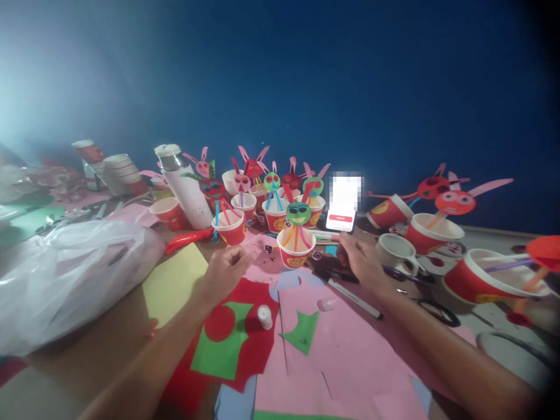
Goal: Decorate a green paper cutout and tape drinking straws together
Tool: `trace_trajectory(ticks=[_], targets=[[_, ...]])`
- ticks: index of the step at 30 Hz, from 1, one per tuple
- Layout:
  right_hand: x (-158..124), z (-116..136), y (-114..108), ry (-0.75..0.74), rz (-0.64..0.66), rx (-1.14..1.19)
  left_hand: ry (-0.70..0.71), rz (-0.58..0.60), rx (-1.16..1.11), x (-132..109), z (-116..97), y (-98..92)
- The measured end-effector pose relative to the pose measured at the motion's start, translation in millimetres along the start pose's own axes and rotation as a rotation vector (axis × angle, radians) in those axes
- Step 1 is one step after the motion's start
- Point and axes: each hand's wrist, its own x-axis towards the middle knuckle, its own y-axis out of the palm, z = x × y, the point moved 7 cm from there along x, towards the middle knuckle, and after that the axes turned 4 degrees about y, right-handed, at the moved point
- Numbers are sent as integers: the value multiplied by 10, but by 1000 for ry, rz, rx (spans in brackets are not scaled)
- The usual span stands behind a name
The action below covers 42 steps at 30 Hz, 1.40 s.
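My left hand [226,269] is closed with its fingertips pinched, just left of a red paper cup [292,256]. Whatever is in that pinch, if anything, is too small to make out. From this cup rise straws topped with a green paper face [298,214]. My right hand [359,259] reaches forward with its fingers apart, close to the lower edge of a lit phone [341,220] and the end of some pens [321,235]. Pink paper [336,361], red paper [260,356] and cut green paper [219,357] lie between my forearms. A small white cap-like piece [265,317] stands there.
Several cups with rabbit-eared paper faces stand behind, including a red cup [228,227]. A white flask [186,192] and plastic bag [74,280] are left, near yellow paper [175,286]. Right are a white mug [396,254], black marker [356,298] and tape roll [437,313].
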Motion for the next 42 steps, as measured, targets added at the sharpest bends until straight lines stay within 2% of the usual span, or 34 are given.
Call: trace_trajectory(ticks=[7, 13, 20, 31, 36, 39, 42], targets=[[17, -1, 36, 18, 32, 36, -153, 115, -126, 78, 237, 245], [20, 18, 40, 25, 56, 59, -188, 177, -298, 166, 254, 394], [8, 85, 72, -6, 89, 79, -220, 207, -409, 183, 299, 437], [8, 27, 85, -5, 87, 62, -216, 220, -459, 212, 370, 472], [20, 23, 55, -40, 45, 20, -227, 230, -468, 199, 349, 463], [1, 123, 6, -101, 2, -23, -233, 234, -479, 202, 333, 469], [-81, 384, -14, -214, -11, -71, -235, 222, -476, 215, 343, 475]])
